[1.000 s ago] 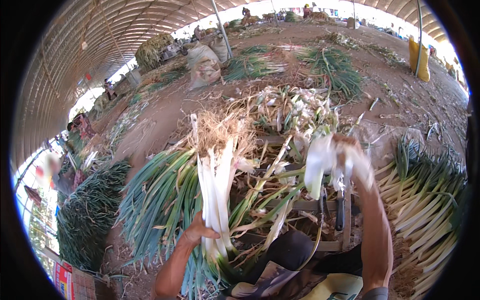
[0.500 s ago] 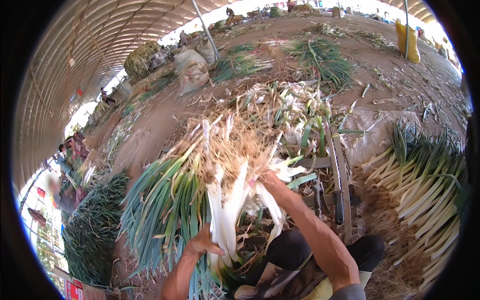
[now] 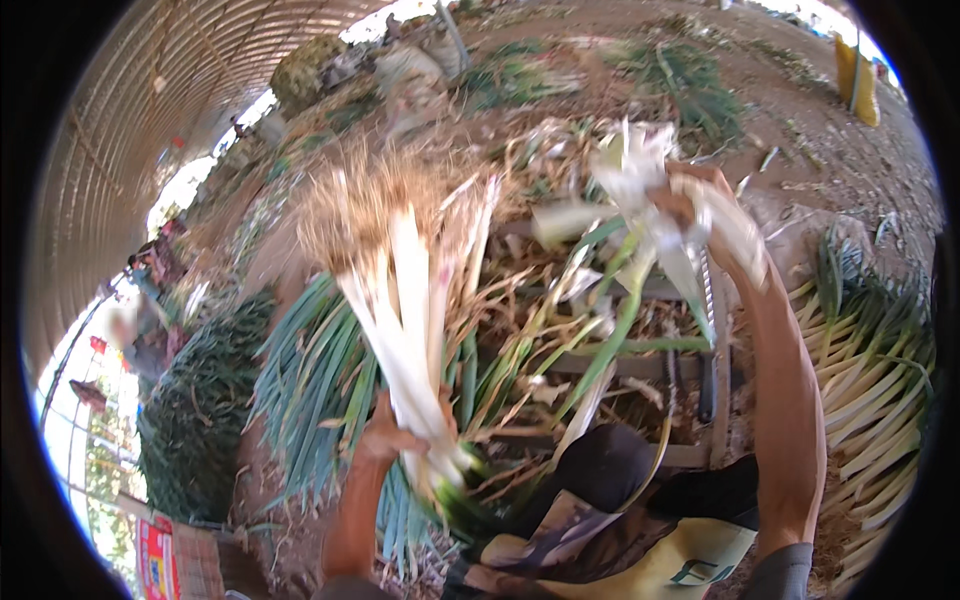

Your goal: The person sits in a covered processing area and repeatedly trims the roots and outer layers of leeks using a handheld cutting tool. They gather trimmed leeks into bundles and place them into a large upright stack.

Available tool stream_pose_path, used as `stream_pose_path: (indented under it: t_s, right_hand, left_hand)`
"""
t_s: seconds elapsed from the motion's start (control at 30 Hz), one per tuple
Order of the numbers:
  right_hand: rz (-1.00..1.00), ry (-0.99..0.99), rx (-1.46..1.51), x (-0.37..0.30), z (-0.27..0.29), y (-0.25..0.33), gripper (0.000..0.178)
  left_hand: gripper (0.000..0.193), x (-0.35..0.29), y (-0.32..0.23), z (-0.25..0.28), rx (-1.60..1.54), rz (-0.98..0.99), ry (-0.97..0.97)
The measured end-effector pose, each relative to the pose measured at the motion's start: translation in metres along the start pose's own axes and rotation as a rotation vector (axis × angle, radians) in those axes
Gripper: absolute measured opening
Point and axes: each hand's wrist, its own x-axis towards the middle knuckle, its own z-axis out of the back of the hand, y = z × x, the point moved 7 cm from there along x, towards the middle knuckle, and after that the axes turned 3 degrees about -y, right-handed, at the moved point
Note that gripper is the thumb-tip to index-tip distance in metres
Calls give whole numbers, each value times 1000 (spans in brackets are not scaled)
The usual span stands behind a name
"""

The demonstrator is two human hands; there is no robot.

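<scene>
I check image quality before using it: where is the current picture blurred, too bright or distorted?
Head view: the right hand and the pale leaves in it are smeared, probably by motion; the left hand is clearer. Also head view: daylight glares white at the left-side opening; the fisheye rounds the scene within a black border.

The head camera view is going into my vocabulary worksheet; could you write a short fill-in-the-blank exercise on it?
1. The hand gripping the bundle of white stalks is the person's ____.
2. The bundle's brown roots are at its ____ end, not its lower.
3. The row of stalks lies on the person's ____ side.
4. The sack near the upper right rim is ____.
Missing words: left; upper; right; yellow.
</scene>
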Motion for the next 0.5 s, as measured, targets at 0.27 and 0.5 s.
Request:
stream_pose_path:
  t_s: [0.27, 0.5]
  right_hand:
    - [231, 592, -132, -103, -133, -16, 21]
    - [436, 768, -242, -141, -246, 14, 63]
  left_hand:
    - [85, 8, -72, -12, 70, -171, -183]
    - [87, 16, -110, -51, 142, -201, 3]
